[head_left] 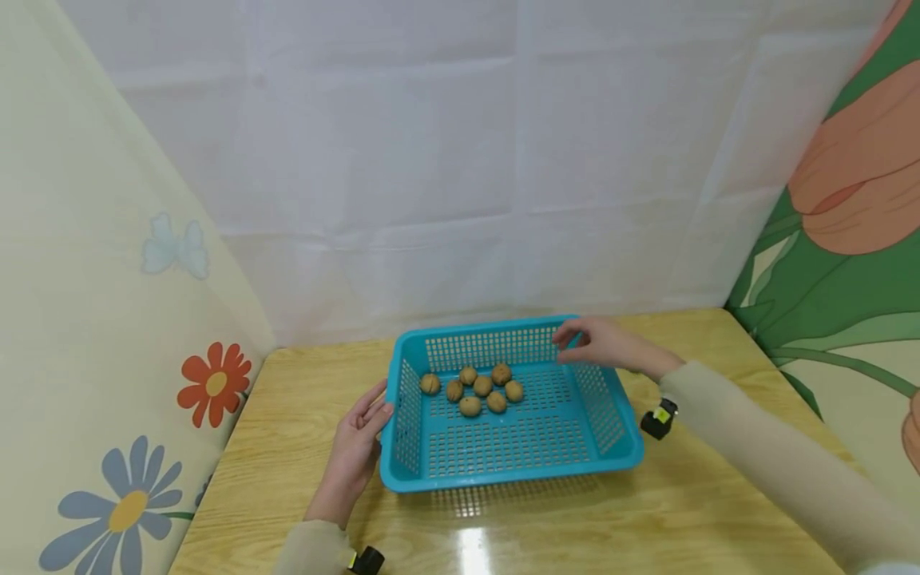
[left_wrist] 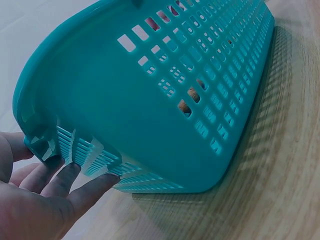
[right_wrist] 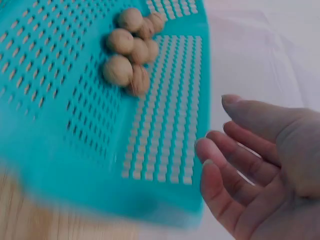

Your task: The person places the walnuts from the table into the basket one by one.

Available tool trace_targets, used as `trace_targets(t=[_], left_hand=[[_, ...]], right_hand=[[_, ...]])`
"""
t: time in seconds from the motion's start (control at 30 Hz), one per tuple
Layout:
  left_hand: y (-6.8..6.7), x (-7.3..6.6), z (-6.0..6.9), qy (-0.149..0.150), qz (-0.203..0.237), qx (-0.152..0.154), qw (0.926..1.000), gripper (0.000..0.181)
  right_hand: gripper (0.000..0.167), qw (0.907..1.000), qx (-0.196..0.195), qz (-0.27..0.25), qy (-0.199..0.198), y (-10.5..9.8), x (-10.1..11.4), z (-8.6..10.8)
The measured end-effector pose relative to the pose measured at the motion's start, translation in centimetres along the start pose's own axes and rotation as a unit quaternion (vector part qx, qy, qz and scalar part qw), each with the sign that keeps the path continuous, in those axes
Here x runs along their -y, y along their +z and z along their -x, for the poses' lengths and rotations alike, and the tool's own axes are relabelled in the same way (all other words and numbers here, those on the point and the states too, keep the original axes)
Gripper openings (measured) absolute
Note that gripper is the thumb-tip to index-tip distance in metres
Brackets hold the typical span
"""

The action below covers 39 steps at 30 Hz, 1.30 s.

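Note:
Several walnuts (head_left: 482, 386) lie grouped in the left and back part of a blue plastic basket (head_left: 503, 481) with perforated walls. At its left end is my left hand (head_left: 355, 442), gripping the rim with the thumb while the fingers (left_wrist: 62, 180) lie against the outside of the wall. Over the back right corner hovers my right hand (head_left: 604, 343), its fingers loosely bent and nothing between them. The right wrist view shows this hand (right_wrist: 265, 165) beside the basket's long wall, apart from the walnuts (right_wrist: 120, 70).
The basket stands on a wood-grain table (head_left: 266, 479). A white cloth backdrop (head_left: 402, 160) rises right behind the table. Printed flower panels flank it, one on the left (head_left: 108, 343) and one on the right (head_left: 848, 319).

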<state>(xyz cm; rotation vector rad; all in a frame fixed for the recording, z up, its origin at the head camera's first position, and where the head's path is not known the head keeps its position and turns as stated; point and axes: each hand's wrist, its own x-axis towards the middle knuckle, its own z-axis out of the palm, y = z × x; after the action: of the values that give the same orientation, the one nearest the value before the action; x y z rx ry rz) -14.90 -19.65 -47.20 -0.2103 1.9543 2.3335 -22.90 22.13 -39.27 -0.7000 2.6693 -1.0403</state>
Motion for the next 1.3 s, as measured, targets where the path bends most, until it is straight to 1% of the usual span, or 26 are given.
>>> trace_targets(t=[0.07, 0.17, 0.27, 0.37, 0.47, 0.57, 0.67, 0.77, 0.87, 1.0, 1.3], left_hand=[[0.0, 0.0, 0.0, 0.000, -0.003, 0.000, 1.0000, 0.053], [-0.1, 0.0, 0.1, -0.001, -0.009, 0.002, 1.0000, 0.055], [-0.2, -0.2, 0.2, 0.001, -0.013, 0.002, 0.9999, 0.056], [-0.2, -0.3, 0.2, 0.002, -0.014, 0.003, 0.9999, 0.056], [-0.2, -0.4, 0.1, 0.002, -0.013, 0.001, 0.9999, 0.056], [-0.2, -0.4, 0.1, -0.001, -0.014, -0.001, 0.9999, 0.055], [-0.2, -0.4, 0.2, -0.001, -0.013, 0.001, 0.9999, 0.055], [-0.2, -0.3, 0.2, -0.002, -0.014, 0.006, 0.9999, 0.055], [-0.2, -0.3, 0.2, -0.003, -0.013, 0.008, 0.9999, 0.055], [-0.1, -0.3, 0.3, -0.002, -0.008, 0.006, 0.9999, 0.056], [-0.3, -0.1, 0.2, 0.001, -0.007, 0.009, 0.9999, 0.056]], right_hand=[[0.036, 0.9999, -0.011, -0.004, -0.004, -0.9, -0.8, 1.0], [0.034, 0.9996, -0.028, 0.000, 0.001, -2.1, -1.9, 2.6], [0.035, 0.9987, -0.046, -0.001, 0.021, -2.9, -3.4, 3.7], [0.036, 0.9973, -0.063, 0.002, 0.039, -3.3, -5.0, 4.5], [0.037, 0.9959, -0.072, 0.006, 0.055, -3.4, -6.8, 5.1], [0.040, 0.9941, -0.086, 0.014, 0.064, -3.0, -8.9, 5.6], [0.043, 0.9904, -0.109, 0.033, 0.078, -2.3, -11.0, 5.9], [0.047, 0.9860, -0.126, 0.043, 0.100, -1.4, -12.6, 6.2], [0.053, 0.9814, -0.139, 0.033, 0.128, -0.5, -13.4, 6.4], [0.057, 0.9777, -0.149, 0.024, 0.147, 0.2, -13.9, 6.4], [0.050, 0.9787, -0.148, 0.041, 0.137, 0.9, -14.0, 6.0]])
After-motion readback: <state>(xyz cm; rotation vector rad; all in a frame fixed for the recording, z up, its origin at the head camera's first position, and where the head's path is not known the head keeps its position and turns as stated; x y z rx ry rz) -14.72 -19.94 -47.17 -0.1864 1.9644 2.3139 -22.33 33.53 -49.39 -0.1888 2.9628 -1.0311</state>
